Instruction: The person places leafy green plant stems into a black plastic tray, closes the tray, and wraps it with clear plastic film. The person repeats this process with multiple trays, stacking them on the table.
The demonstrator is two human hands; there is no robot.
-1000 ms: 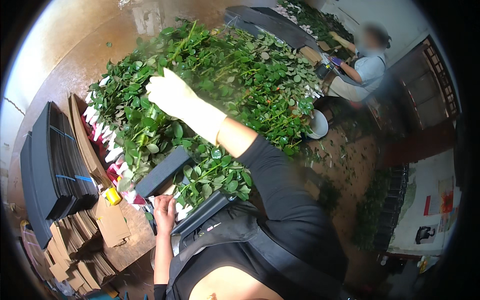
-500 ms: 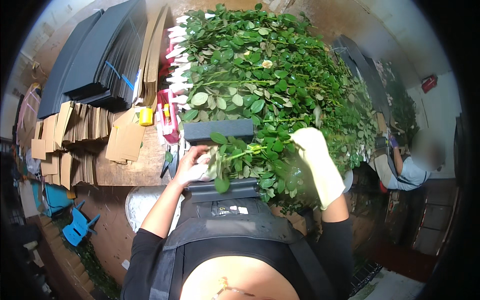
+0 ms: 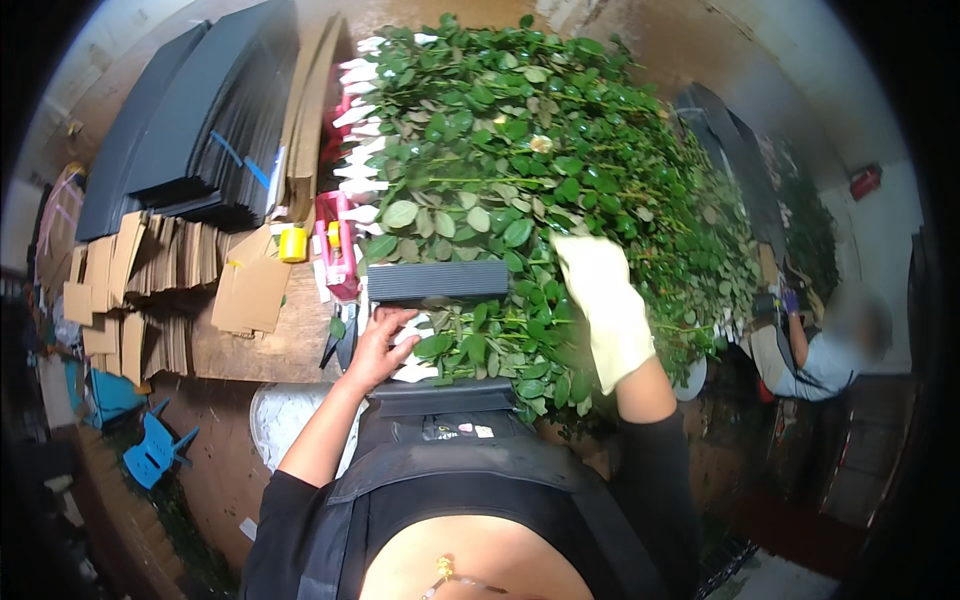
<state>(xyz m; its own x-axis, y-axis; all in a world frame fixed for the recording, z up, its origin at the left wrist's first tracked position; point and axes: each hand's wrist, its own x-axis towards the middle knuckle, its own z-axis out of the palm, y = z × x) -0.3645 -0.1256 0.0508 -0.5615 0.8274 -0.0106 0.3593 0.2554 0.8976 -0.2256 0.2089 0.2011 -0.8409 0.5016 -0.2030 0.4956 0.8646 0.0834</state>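
Observation:
My bare left hand [image 3: 378,348] is at the near left end of a bunch of leafy rose stems [image 3: 500,345]. Its thumb and fingers close around a white-wrapped rose head [image 3: 417,328]. The bunch lies between a dark ribbed block [image 3: 438,280] and a dark padded edge [image 3: 440,397] by my waist. My right hand [image 3: 603,300], in a pale yellow glove, is over the leaves to the right; its fingertips are hard to make out. Beyond spreads a broad heap of rose stems [image 3: 560,150], with white-wrapped heads [image 3: 362,135] along its left side.
Left of the heap are a pink tape dispenser [image 3: 338,245], dark-handled shears [image 3: 341,340], a yellow tape roll [image 3: 292,245], cardboard pieces [image 3: 255,295] and stacked dark sheets [image 3: 215,110]. A blue chair [image 3: 155,452] stands on the floor. Another person [image 3: 820,355] works at the far right.
The leafy stem that was raised between my hands now lies low among the others. My right hand has moved left and away from me; my left hand stays near the white-wrapped heads.

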